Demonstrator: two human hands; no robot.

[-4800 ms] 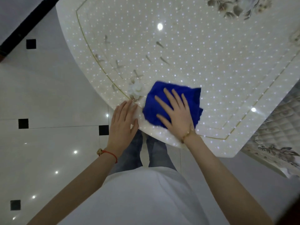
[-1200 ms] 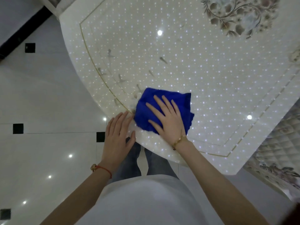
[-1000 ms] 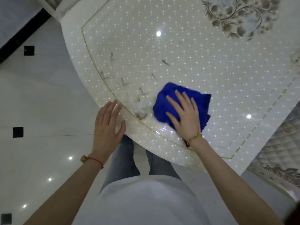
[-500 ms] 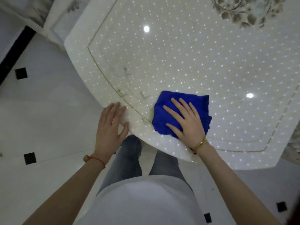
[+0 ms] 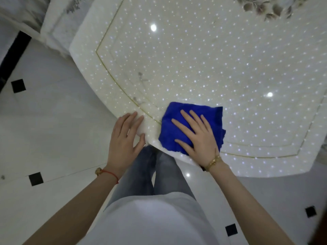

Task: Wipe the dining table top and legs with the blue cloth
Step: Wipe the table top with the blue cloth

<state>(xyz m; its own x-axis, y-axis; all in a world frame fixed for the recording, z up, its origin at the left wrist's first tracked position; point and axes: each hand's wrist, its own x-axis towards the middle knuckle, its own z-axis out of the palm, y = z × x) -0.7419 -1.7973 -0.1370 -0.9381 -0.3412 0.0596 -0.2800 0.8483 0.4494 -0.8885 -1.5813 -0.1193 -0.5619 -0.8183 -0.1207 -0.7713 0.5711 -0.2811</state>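
The blue cloth (image 5: 192,127) lies crumpled flat on the desk (image 5: 194,64) right at its near curved edge, overlapping the thin gold inlay line. The right hand (image 5: 198,137) presses down on it with fingers straight and spread. The left hand (image 5: 126,137) rests just beside the cloth, fingers extended over the desk's rim, thumb at the edge, holding nothing. Beyond the cloth the glossy pale top stretches wide and bare, speckled with reflected light points, with a floral motif (image 5: 269,7) at the far side. Below the rim lies the polished white tile floor (image 5: 53,121) with small black square insets. A padded chair (image 5: 58,23) stands at the desk's far left corner.
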